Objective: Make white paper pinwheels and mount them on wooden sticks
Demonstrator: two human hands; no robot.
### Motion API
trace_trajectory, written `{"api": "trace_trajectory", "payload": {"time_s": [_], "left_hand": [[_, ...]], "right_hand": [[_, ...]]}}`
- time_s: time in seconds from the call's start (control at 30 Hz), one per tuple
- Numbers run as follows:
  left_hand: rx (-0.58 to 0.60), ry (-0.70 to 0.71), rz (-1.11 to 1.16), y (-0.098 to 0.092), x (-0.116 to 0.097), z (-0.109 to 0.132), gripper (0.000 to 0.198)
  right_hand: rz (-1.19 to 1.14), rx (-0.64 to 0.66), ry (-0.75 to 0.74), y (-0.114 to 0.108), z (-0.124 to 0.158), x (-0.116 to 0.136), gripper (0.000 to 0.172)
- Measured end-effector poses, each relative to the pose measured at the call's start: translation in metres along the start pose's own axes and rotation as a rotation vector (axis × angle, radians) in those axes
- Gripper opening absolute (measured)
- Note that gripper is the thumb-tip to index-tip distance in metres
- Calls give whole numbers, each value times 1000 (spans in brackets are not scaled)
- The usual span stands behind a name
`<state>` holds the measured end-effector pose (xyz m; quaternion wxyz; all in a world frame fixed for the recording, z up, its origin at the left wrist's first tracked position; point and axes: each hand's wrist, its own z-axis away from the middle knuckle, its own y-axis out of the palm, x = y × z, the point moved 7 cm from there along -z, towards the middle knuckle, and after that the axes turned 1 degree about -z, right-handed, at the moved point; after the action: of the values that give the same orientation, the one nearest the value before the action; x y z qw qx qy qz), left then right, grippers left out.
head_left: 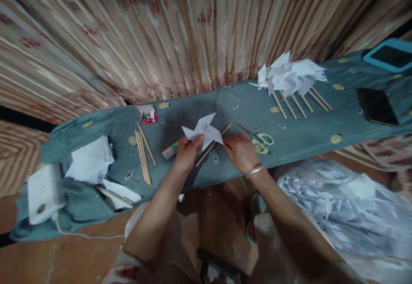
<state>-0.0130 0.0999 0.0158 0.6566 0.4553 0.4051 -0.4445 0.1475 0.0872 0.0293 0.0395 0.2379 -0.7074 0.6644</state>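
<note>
A white paper pinwheel (206, 128) is held above the middle of the table, its pointed blades spread. My left hand (189, 148) is closed on it near the centre, thumb on top. The curled fingers of my right hand (240, 148) meet the tip of its right blade; whether they pinch it is hard to make out. Beneath the pinwheel lies a wooden stick (212, 145), slanting across the cloth. A green and tan tube (170, 150) rests just left of my left hand. Scissors with light green handles (262, 140) lie beside my right hand.
Several finished pinwheels (289, 77) on sticks lie at the back right, near a black phone (377, 105) and blue-framed device (391, 55). Loose sticks (143, 157), a pin box (148, 115), paper sheets (90, 159) and a white device (45, 193) sit left. A scrap bag (347, 206) stands right.
</note>
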Motion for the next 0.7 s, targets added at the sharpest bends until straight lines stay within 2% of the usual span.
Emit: {"api": "trace_trajectory", "payload": {"time_s": [0.13, 0.23, 0.37, 0.47, 0.57, 0.7], "left_hand": [[-5, 4, -8, 1, 5, 0, 26], [-7, 32, 2, 2, 8, 0, 20], [-4, 59, -46, 6, 12, 3, 13], [8, 81, -88, 12, 13, 7, 11], [21, 116, -144, 20, 12, 12, 8], [80, 128, -188, 32, 11, 25, 7]], "right_hand": [[28, 10, -42, 0, 5, 1, 22], [-63, -63, -11, -7, 14, -11, 20], [-300, -218, 122, -28, 29, -39, 13], [-602, -312, 220, -42, 37, -48, 12], [-823, -375, 184, -50, 41, -35, 8], [-793, -412, 70, -51, 43, -9, 3]]}}
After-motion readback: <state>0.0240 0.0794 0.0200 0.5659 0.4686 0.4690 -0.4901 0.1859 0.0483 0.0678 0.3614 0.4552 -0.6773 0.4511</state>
